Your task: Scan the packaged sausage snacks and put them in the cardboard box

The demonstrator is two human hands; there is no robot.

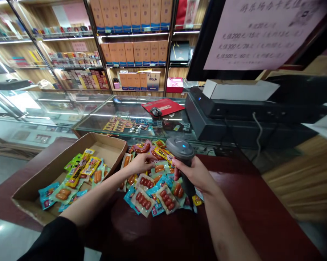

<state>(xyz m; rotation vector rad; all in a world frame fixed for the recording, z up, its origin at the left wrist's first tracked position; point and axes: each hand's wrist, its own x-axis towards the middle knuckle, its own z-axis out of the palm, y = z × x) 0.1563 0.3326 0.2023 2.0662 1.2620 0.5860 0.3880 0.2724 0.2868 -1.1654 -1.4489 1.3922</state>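
My right hand [194, 174] grips a dark grey barcode scanner [180, 148] by its handle; a blue light glows on its head. Under and beside the scanner lies a loose pile of small vacuum-packed sausages [143, 200], some in blue or clear wrappers. My left hand [141, 163] reaches into the upper part of this pile with its fingers curled together. What they pinch, if anything, is hidden. A yellow snack packet [164, 154] lies between my left fingertips and the scanner. To the left, an open cardboard box [109, 143] holds several more packets.
Behind the dark red counter [231, 217] is a glass display case [98, 105] with a red mouse pad [166, 107] and a black mouse [156, 111]. A monitor bearing a paper notice [256, 36] and a black cash drawer [207, 123] stand at the right. Stocked shelves line the wall.
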